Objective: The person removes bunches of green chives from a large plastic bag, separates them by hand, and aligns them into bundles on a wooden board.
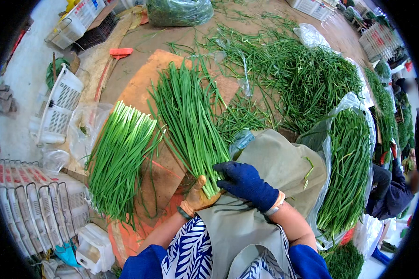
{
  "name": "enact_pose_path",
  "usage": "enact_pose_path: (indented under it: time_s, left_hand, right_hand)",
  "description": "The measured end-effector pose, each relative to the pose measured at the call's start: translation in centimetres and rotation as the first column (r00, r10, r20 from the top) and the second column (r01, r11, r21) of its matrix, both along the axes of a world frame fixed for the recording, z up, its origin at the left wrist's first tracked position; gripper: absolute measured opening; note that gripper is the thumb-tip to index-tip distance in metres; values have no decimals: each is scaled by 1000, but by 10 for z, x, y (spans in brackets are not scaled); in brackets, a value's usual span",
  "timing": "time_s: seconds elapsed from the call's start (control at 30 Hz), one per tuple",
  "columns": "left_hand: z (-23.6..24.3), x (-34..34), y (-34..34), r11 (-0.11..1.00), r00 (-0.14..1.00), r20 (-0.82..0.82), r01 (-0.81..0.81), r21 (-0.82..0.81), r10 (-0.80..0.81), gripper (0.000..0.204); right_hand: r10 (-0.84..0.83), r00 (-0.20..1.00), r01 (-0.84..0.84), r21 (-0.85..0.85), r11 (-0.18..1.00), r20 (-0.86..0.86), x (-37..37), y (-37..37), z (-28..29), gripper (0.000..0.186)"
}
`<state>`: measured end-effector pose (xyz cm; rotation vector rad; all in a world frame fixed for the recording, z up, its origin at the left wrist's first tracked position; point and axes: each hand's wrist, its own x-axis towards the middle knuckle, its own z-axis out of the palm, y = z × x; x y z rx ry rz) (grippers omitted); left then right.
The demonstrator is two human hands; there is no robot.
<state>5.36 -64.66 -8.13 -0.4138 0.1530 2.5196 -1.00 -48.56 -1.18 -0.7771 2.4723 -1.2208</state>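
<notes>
A long bundle of garlic chives (186,111) lies in front of me, white-green stem ends toward my lap and leaf tips pointing away. My left hand (198,197), in a tan-orange glove, is wrapped round the stem ends from below, thumb up along their left side. From the right, my right hand (249,183) in a dark blue knit glove closes its fingers on the same stems just above the ends. Left of these lies a second, neatly aligned pile of chives (121,158), its pale ends facing away. Both piles rest on a brown board (160,186).
Loose chives (312,79) are heaped at the far right. A clear bag (347,167) full of chives stands beside my right arm. At left are white crates (60,104), stacked baskets (37,204) and an orange-headed tool (121,52). A co-worker (393,195) sits at the right edge.
</notes>
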Motion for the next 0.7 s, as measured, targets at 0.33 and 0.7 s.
enact_pose_path:
  time_s: [0.33,0.7]
  left_hand:
    - [0,0,6,986,997,75,-6,-166,19,41]
    - [-7,6,4,743,936,-195,95,-663,-294,32]
  right_hand:
    - [189,973,-139,316,939,-131,2,-12,-18,18]
    - [-201,978,200,-12,980,-51,-15,-21,2,40]
